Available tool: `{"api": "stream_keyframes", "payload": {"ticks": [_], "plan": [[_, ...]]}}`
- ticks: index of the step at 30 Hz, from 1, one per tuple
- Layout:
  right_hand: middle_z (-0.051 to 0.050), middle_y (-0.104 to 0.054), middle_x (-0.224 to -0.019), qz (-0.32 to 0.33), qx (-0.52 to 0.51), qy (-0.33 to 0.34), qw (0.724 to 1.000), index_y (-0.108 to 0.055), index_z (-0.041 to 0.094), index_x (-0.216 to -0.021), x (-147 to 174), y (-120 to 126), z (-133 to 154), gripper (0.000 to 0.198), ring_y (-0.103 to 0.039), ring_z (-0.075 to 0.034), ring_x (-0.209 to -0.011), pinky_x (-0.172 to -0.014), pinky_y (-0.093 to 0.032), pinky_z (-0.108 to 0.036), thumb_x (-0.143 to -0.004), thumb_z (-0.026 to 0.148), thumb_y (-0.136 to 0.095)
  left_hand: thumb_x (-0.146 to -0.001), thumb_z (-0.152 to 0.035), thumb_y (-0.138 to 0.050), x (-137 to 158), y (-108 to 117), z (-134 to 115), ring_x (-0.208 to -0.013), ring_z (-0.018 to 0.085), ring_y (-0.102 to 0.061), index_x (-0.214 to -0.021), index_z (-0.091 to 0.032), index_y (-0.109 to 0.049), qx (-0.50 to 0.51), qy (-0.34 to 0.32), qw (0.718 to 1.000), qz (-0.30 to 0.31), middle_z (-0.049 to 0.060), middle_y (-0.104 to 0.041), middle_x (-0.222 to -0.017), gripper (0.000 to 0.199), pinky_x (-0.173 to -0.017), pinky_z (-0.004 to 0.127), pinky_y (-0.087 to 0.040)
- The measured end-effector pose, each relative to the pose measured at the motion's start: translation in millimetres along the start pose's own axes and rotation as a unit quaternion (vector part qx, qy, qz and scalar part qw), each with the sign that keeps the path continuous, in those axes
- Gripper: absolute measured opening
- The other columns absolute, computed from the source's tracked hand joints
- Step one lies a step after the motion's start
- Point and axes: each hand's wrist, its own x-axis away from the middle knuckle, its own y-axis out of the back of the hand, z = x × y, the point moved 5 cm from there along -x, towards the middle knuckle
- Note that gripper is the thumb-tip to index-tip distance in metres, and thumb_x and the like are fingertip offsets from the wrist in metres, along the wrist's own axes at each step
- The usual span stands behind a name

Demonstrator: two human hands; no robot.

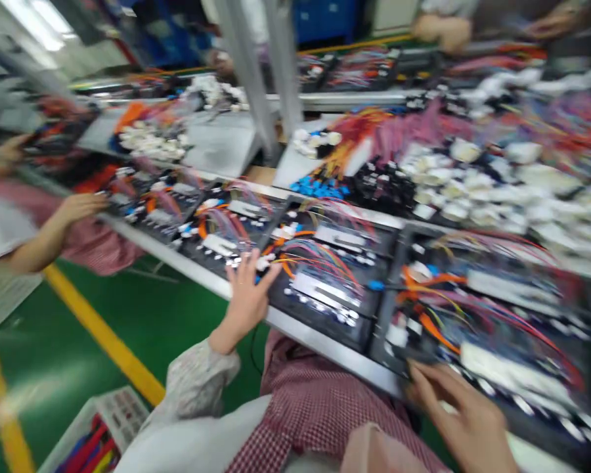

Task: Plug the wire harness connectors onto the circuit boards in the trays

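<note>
My left hand [246,292] is open, its fingers spread over the near left corner of a black tray [300,314]. White connectors lie under its fingertips. That tray holds orange cables, thin multicoloured wires and white connector strips [325,289]. At the lower right, my right hand [465,417] is at the near left corner of another black tray [381,328]. Its thumb and fingers point at the tray's edge, but the fingertips are blurred, so I cannot tell whether they grip it. This second tray carries similar orange cables [436,332] and a white strip [515,374].
A metal rail [320,348] runs along the front. Behind the trays lie heaps of white connectors [467,177], pink wires [398,135] and blue connectors [320,187]. A metal post [283,72] rises mid-table. A co-worker's hand [81,205] is at the left. A crate [121,410] stands on the floor.
</note>
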Motion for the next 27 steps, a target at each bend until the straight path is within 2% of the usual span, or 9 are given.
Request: {"api": "stream_keyframes", "payload": {"ticks": [4,7,10,13,17,20,22,25,27], "plan": [[-0.006,-0.07,-0.084,0.064,-0.113,-0.044,0.991,-0.074,0.021,-0.106,-13,-36,22,0.028,-0.068,-0.018,-0.067,-0.061,-0.058,-0.031,-0.094,0.035,-0.053,-0.085,-0.007,-0.054,-14,-2,50,-0.148,0.055,-0.012,-0.15,-0.026,-0.044,0.012,0.057,0.998,-0.034,0.024,-0.012,-0.165,0.068,-0.1,0.088,-0.015],[-0.007,-0.072,-0.094,0.141,-0.116,-0.005,0.983,-0.072,0.02,-0.111,-35,-40,42,0.028,-0.069,-0.015,-0.071,-0.066,-0.056,-0.028,-0.092,0.027,-0.054,-0.088,-0.011,-0.055,-25,1,54,-0.15,0.054,-0.006,-0.154,-0.024,-0.038,0.044,0.069,0.995,-0.065,0.024,-0.009,-0.166,0.069,-0.104,0.085,-0.011],[-0.005,-0.074,-0.093,0.116,0.037,0.075,0.99,-0.072,0.021,-0.111,-64,-24,65,0.025,-0.068,-0.016,-0.071,-0.063,-0.05,-0.028,-0.092,0.026,-0.055,-0.094,-0.015,-0.049,-32,9,11,-0.153,0.044,-0.005,-0.156,-0.026,-0.03,0.108,-0.005,0.99,-0.095,0.02,-0.01,-0.167,0.066,-0.114,0.074,-0.016],[-0.008,-0.073,-0.094,0.037,0.213,0.139,0.966,-0.072,0.021,-0.103,-110,-14,91,0.024,-0.067,-0.02,-0.08,-0.058,-0.041,-0.029,-0.095,0.019,-0.048,-0.098,-0.018,-0.046,-43,13,-50,-0.155,0.034,-0.011,-0.157,-0.031,-0.024,0.185,-0.081,0.972,-0.118,0.013,-0.014,-0.167,0.065,-0.12,0.064,-0.017],[-0.014,-0.069,-0.095,0.112,0.313,0.175,0.927,-0.069,0.013,-0.092,-164,-45,109,0.023,-0.064,-0.023,-0.087,-0.059,-0.036,-0.031,-0.091,0.006,-0.048,-0.101,-0.017,-0.038,-60,5,-106,-0.154,0.029,-0.016,-0.157,-0.028,-0.021,0.284,-0.115,0.947,-0.101,0.013,-0.019,-0.166,0.06,-0.122,0.058,-0.023],[-0.014,-0.068,-0.097,0.14,0.325,0.184,0.917,-0.068,0.012,-0.096,-176,-57,104,0.021,-0.064,-0.022,-0.088,-0.061,-0.036,-0.031,-0.092,0.006,-0.048,-0.102,-0.017,-0.034,-68,-3,-116,-0.153,0.029,-0.02,-0.157,-0.023,-0.023,0.301,-0.108,0.944,-0.079,0.016,-0.024,-0.163,0.056,-0.121,0.056,-0.026],[-0.012,-0.067,-0.099,0.135,0.312,0.21,0.917,-0.067,0.013,-0.102,-171,-53,99,0.021,-0.063,-0.021,-0.087,-0.06,-0.034,-0.031,-0.094,0.009,-0.048,-0.101,-0.02,-0.041,-69,-6,-112,-0.148,0.028,-0.033,-0.153,-0.021,-0.031,0.304,-0.092,0.945,-0.071,0.018,-0.037,-0.156,0.053,-0.118,0.053,-0.034],[-0.007,-0.066,-0.097,0.154,0.287,0.245,0.913,-0.067,0.016,-0.098,-154,-40,88,0.021,-0.061,-0.017,-0.081,-0.056,-0.027,-0.031,-0.093,0.009,-0.048,-0.098,-0.022,-0.054,-63,-6,-107,-0.122,0.023,-0.059,-0.136,-0.02,-0.052,0.326,-0.076,0.94,-0.07,0.013,-0.062,-0.129,0.037,-0.103,0.043,-0.05],[-0.005,-0.065,-0.095,0.177,0.276,0.255,0.91,-0.067,0.018,-0.092,-143,-33,81,0.02,-0.059,-0.015,-0.075,-0.054,-0.024,-0.031,-0.09,0.006,-0.05,-0.097,-0.021,-0.057,-55,-5,-110,-0.105,0.019,-0.066,-0.12,-0.02,-0.06,0.35,-0.09,0.93,-0.064,0.008,-0.068,-0.11,0.023,-0.092,0.037,-0.055]]}}
